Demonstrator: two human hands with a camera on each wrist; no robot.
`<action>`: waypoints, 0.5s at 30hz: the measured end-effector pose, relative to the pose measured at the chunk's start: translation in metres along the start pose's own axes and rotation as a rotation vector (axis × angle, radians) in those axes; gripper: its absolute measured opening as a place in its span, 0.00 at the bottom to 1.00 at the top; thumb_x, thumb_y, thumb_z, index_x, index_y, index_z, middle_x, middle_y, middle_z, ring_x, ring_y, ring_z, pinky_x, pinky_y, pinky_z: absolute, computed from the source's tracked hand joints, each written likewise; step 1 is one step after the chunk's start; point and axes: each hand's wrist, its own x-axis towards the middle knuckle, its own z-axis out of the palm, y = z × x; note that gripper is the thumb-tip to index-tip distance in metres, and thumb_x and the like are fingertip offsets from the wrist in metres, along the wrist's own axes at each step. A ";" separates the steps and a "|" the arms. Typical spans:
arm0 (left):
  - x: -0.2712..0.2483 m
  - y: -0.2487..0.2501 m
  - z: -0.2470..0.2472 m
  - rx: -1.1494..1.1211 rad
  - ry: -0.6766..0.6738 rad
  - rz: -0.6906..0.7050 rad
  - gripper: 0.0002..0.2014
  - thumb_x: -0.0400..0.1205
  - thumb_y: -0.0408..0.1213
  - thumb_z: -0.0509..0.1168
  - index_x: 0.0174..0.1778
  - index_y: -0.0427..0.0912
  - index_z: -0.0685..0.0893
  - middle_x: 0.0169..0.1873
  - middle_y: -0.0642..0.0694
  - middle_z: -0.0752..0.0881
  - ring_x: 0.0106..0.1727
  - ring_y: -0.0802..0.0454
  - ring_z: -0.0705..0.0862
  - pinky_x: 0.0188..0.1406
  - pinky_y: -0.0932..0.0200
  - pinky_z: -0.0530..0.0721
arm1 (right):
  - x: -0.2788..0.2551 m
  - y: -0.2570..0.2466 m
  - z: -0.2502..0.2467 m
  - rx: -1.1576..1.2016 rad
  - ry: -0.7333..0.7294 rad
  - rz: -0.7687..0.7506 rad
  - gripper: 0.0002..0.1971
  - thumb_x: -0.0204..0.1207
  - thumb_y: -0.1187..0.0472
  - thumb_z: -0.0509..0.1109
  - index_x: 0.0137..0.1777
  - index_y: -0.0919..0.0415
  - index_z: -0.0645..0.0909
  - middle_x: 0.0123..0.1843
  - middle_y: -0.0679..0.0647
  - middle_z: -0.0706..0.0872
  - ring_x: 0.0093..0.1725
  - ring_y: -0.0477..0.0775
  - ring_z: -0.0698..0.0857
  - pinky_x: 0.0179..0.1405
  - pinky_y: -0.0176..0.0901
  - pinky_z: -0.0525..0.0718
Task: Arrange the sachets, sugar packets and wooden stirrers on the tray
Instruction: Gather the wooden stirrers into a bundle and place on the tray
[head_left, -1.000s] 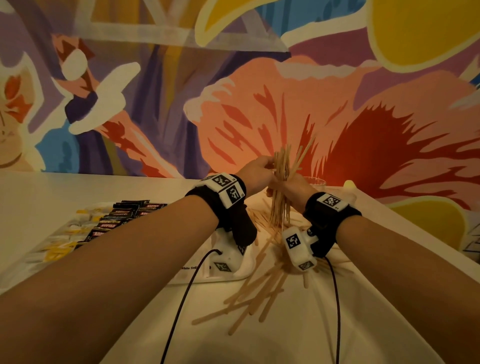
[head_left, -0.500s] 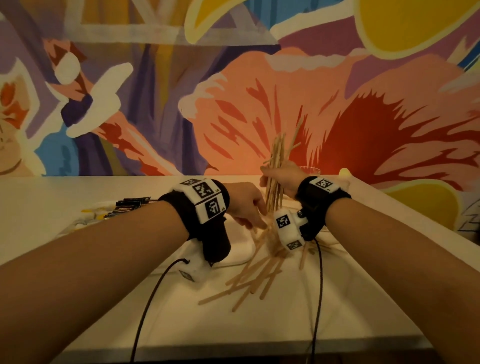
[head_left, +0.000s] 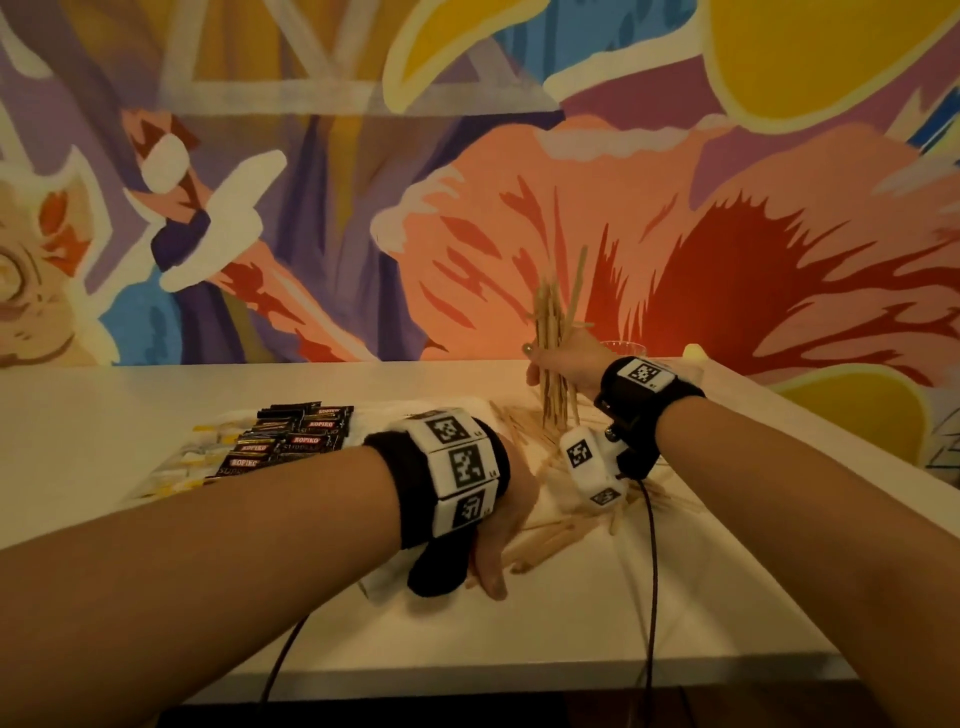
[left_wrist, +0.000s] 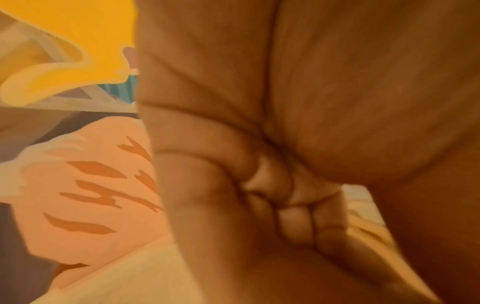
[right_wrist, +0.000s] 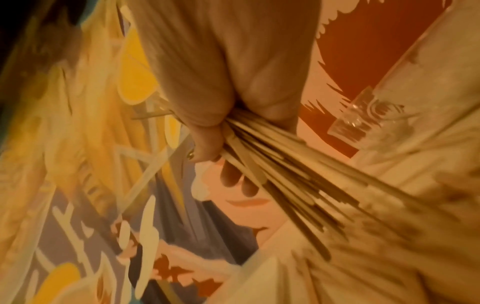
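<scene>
Wooden stirrers (head_left: 553, 358) stand bunched in our right hand (head_left: 563, 364), centre frame; left hand (head_left: 498, 540), fingers straight, should sweep the loose sticks (head_left: 550, 538) together gently.

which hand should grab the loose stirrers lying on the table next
Left, probably. The left hand is down among the loose stirrers on the table, though whether it holds any is unclear. The right hand is raised and already grips an upright bundle of stirrers.
</scene>
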 end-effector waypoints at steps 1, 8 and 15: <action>0.003 0.000 -0.001 -0.035 0.009 0.010 0.13 0.80 0.45 0.68 0.40 0.38 0.83 0.27 0.50 0.81 0.12 0.68 0.74 0.14 0.80 0.71 | 0.002 -0.002 -0.005 0.025 0.008 -0.008 0.15 0.78 0.54 0.68 0.39 0.67 0.85 0.38 0.59 0.89 0.41 0.59 0.84 0.51 0.55 0.84; 0.029 0.005 -0.017 -0.231 0.288 0.063 0.11 0.81 0.38 0.67 0.33 0.40 0.83 0.32 0.47 0.90 0.26 0.60 0.83 0.35 0.69 0.78 | -0.005 -0.011 -0.033 0.281 -0.086 -0.118 0.02 0.81 0.67 0.64 0.51 0.60 0.76 0.33 0.63 0.82 0.38 0.62 0.82 0.55 0.63 0.80; 0.024 -0.030 -0.046 -0.848 0.632 -0.022 0.10 0.83 0.26 0.58 0.55 0.31 0.83 0.48 0.39 0.87 0.32 0.51 0.84 0.45 0.56 0.87 | 0.002 0.002 -0.039 0.039 -0.113 -0.122 0.25 0.78 0.58 0.69 0.73 0.58 0.66 0.34 0.59 0.88 0.40 0.61 0.85 0.48 0.57 0.82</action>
